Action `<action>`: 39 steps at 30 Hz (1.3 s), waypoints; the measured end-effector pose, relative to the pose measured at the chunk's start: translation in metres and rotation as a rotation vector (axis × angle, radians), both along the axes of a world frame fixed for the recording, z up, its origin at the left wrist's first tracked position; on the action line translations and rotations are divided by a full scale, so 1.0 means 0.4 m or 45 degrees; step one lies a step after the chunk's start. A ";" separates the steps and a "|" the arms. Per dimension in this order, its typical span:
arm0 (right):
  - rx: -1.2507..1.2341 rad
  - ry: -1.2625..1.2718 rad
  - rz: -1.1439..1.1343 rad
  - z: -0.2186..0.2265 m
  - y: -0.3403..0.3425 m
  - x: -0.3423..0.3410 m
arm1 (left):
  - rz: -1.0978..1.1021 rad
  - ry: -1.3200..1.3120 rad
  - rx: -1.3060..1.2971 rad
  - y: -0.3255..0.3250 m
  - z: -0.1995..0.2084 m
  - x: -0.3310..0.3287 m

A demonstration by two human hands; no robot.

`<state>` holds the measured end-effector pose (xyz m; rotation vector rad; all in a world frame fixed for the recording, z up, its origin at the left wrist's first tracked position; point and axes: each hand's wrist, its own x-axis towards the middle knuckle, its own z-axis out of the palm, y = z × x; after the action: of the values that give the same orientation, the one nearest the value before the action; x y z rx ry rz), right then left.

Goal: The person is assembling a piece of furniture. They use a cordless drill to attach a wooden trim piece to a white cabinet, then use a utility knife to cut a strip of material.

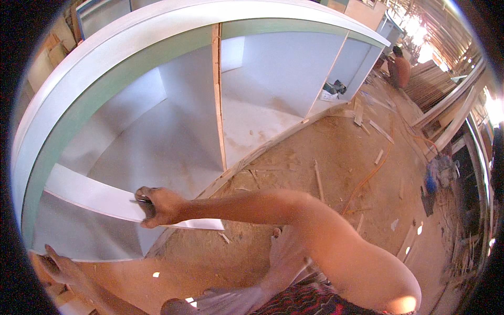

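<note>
A long white cabinet (pixel 214 11) with open compartments fills the left and the middle. A white board (pixel 89 190) runs across its near left compartment and sticks out past the front edge. My right hand (pixel 164 206) is closed over this board, its arm reaching in from the lower right. Something small and dark shows between its thumb and fingers, too unclear to name. At the lower left, my left hand (pixel 64 268) is by the cabinet's near end, with thumb and fingers apart. Whether it touches the cabinet edge cannot be told.
Wood offcuts (pixel 318 179) and an orange cord (pixel 369 178) lie on the dirt floor. A white container of dark items (pixel 331 93) sits in the far compartment. Another person (pixel 400 69) crouches at the back right, beside stacked slats (pixel 428 84). A blue object (pixel 431 176) lies at right.
</note>
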<state>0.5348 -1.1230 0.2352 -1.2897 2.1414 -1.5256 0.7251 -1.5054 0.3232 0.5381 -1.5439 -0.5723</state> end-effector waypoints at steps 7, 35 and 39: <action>-0.059 -0.073 -0.035 -0.025 -0.243 0.023 | 0.087 0.006 0.086 0.094 -0.023 -0.001; -0.269 -0.218 0.739 -0.121 -0.559 0.011 | -0.141 -0.032 0.360 0.356 -0.002 -0.028; -0.276 -0.462 0.691 -0.163 -0.601 0.000 | -0.105 -0.119 0.351 0.330 0.015 -0.023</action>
<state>0.5349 -1.3634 0.1700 -1.3790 1.2978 -1.6143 0.7160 -1.3735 0.3294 0.7211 -1.5904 -0.8406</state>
